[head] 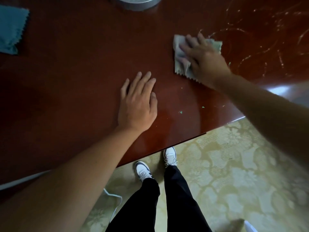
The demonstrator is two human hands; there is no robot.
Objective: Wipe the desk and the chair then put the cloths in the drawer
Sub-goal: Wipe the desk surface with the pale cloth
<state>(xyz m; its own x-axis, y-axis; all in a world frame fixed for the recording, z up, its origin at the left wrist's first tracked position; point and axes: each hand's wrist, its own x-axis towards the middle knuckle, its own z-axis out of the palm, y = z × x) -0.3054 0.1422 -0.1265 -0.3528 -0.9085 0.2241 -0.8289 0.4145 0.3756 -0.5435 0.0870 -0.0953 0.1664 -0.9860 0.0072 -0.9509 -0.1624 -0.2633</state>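
Grey cloth (182, 54) is pressed flat under the right hand (203, 60), fingers spread, its long axis running away from the tabletop (75, 72) edge. Left hand (138, 104) rests flat, fingers straight. Two cloths counted: blue cloth (11, 29) lies far left.

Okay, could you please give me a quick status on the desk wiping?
Right hand pressing grey cloth flat on desk. Left hand open, resting on desktop. Blue cloth unused at far left. Green specks near front edge.
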